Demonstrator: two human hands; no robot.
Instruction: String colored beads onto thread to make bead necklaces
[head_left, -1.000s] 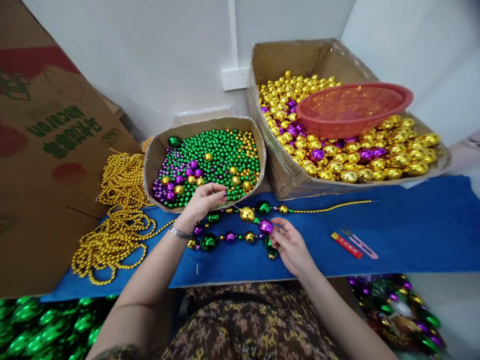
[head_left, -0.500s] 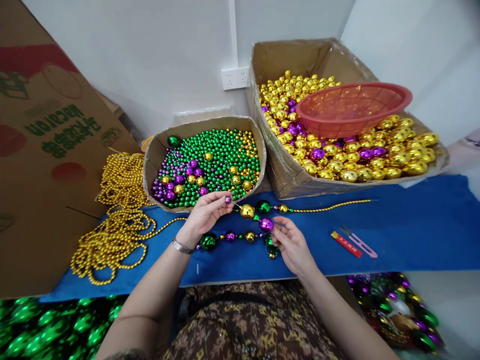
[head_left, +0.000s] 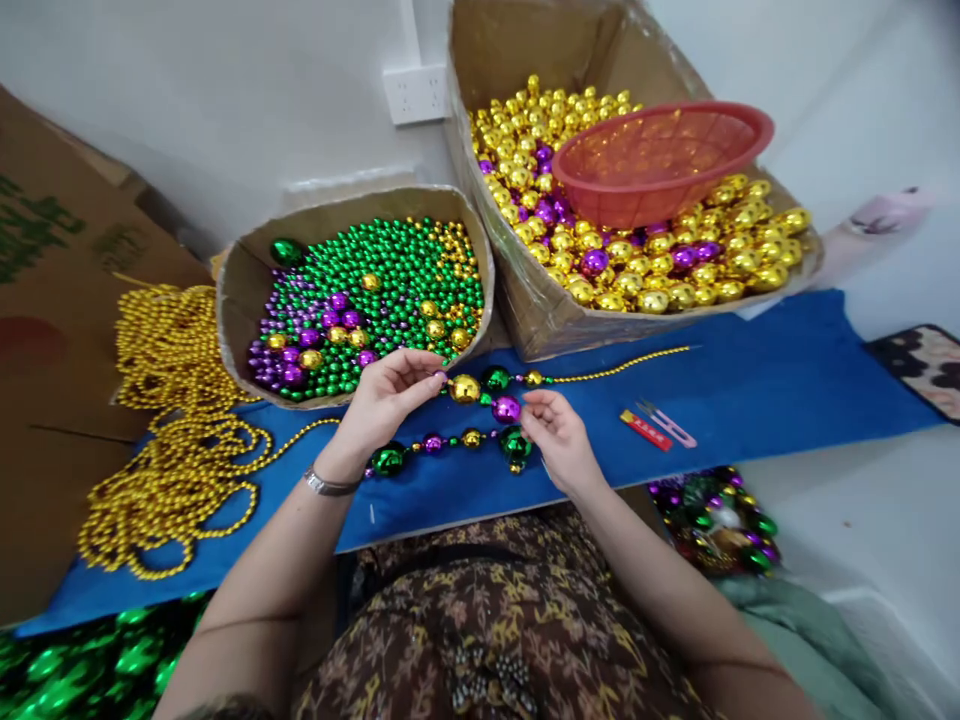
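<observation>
My left hand (head_left: 397, 395) is closed in a pinch on a small purple bead (head_left: 441, 378), right beside a large gold bead (head_left: 465, 389) on the strand. My right hand (head_left: 559, 440) has its fingertips pressed together at the right side of a large purple bead (head_left: 506, 409); whether they grip it or a thread cannot be made out. A large green bead (head_left: 514, 443) lies just below that one. The rest of the beaded strand loops on the blue cloth, with another green bead (head_left: 389, 459) near my left wrist and a gold chain end (head_left: 622, 366) stretching right.
Behind stand a carton of small beads (head_left: 487, 270) and a larger carton of gold and purple balls (head_left: 540, 335) holding a red basket (head_left: 660, 180). Gold bead chains (head_left: 172, 480) pile at left. Pink thread snips (head_left: 671, 425) and a red packet (head_left: 645, 430) lie right.
The camera view has shifted, so everything sits further left and higher. The small purple bead is closer to the gold bead. My right hand has uncovered more of the green bead.
</observation>
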